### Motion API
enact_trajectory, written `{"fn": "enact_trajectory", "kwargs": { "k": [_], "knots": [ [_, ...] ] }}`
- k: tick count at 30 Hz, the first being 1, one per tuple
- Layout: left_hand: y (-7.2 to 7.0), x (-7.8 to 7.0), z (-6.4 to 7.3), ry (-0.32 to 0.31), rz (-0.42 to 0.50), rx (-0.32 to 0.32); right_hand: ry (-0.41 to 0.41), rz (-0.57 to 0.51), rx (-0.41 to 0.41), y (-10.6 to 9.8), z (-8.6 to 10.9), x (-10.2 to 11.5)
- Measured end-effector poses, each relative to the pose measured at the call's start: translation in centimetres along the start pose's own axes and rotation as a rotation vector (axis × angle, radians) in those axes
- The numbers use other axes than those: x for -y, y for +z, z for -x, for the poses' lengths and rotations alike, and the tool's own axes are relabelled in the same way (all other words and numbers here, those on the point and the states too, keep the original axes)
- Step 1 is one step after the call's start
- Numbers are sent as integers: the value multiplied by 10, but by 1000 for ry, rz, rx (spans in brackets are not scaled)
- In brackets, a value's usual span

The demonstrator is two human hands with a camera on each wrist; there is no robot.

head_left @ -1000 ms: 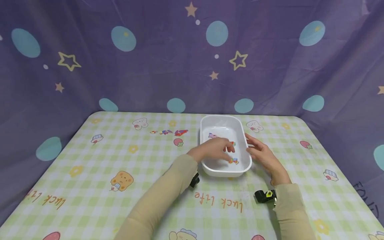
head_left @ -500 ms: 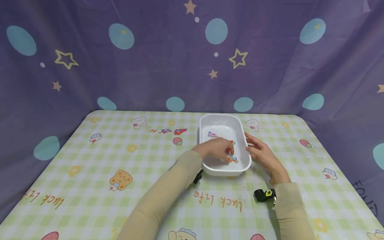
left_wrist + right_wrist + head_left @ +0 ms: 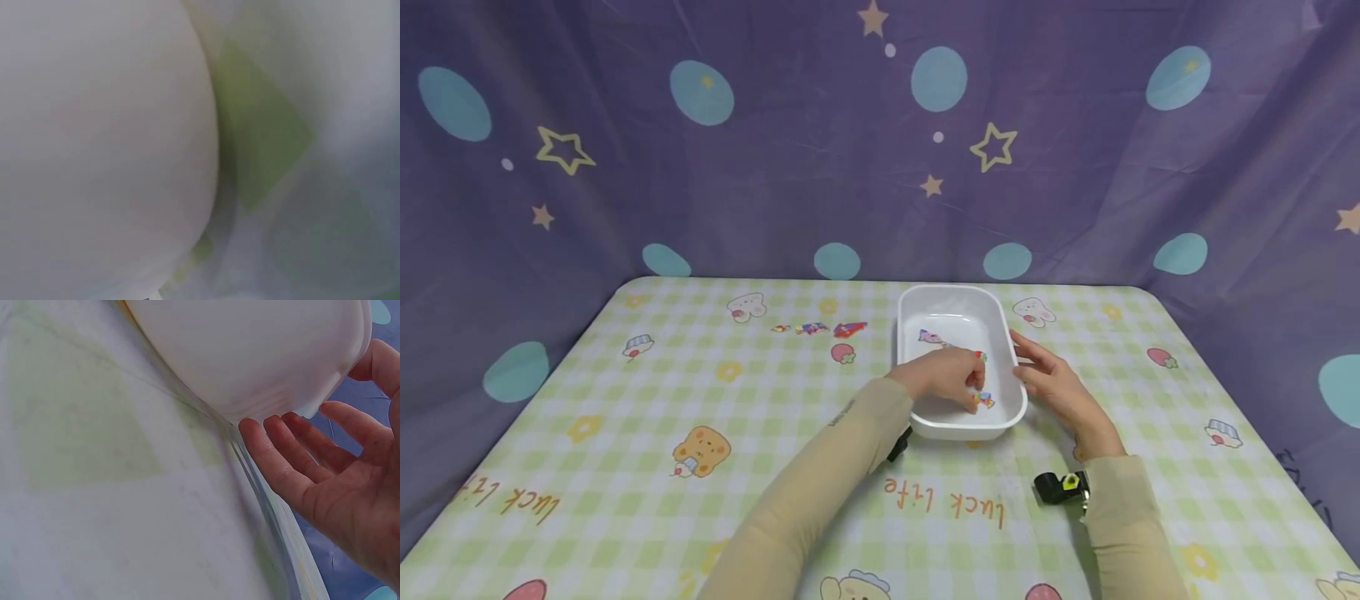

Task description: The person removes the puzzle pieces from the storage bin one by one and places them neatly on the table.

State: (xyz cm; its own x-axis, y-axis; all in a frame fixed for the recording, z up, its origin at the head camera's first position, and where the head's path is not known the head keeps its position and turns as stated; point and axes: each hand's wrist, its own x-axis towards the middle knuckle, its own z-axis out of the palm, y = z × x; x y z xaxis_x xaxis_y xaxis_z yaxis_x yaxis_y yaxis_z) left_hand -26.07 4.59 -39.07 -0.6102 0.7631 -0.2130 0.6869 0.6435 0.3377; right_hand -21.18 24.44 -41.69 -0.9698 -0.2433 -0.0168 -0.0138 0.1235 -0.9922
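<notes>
A white rectangular tray (image 3: 962, 432) with rounded corners stands right of the table's middle. My left hand (image 3: 943, 375) reaches into it over the left side, fingers bent downward. Its thumb is right at a small multicoloured piece (image 3: 985, 400) on the tray floor; I cannot tell whether it pinches the piece. A purple-pink piece (image 3: 930, 337) and a red-green piece (image 3: 981, 356), partly hidden by the hand, also lie inside. My right hand (image 3: 1060, 392) touches the tray's outer right wall with loosely extended fingers (image 3: 281, 465). The left wrist view shows just the tray's blurred outer wall (image 3: 106, 144).
Left of the tray, several small bright pieces lie in a row, including a red one (image 3: 850, 330) and a purple one (image 3: 812, 328). A green-checked tablecloth (image 3: 587, 508) with printed pictures covers the table. A purple patterned curtain (image 3: 790, 150) hangs behind.
My left hand has gone lower inside the tray, its fingers bending more toward the multicoloured piece. My right hand stays at the tray's side, and the tray has not moved.
</notes>
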Motion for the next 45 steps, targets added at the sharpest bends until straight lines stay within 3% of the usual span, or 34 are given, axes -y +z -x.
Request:
{"fn": "enact_trajectory", "kwargs": {
  "k": [25, 33, 45],
  "knots": [
    [1, 0, 2, -6, 42, 15, 13, 4, -5, 2, 0, 1],
    [-6, 2, 9, -18, 90, -14, 24, 6, -14, 2, 0, 1],
    [-16, 5, 21, 60, 136, -101, 14, -1, -10, 2, 1, 2]
  ]
}}
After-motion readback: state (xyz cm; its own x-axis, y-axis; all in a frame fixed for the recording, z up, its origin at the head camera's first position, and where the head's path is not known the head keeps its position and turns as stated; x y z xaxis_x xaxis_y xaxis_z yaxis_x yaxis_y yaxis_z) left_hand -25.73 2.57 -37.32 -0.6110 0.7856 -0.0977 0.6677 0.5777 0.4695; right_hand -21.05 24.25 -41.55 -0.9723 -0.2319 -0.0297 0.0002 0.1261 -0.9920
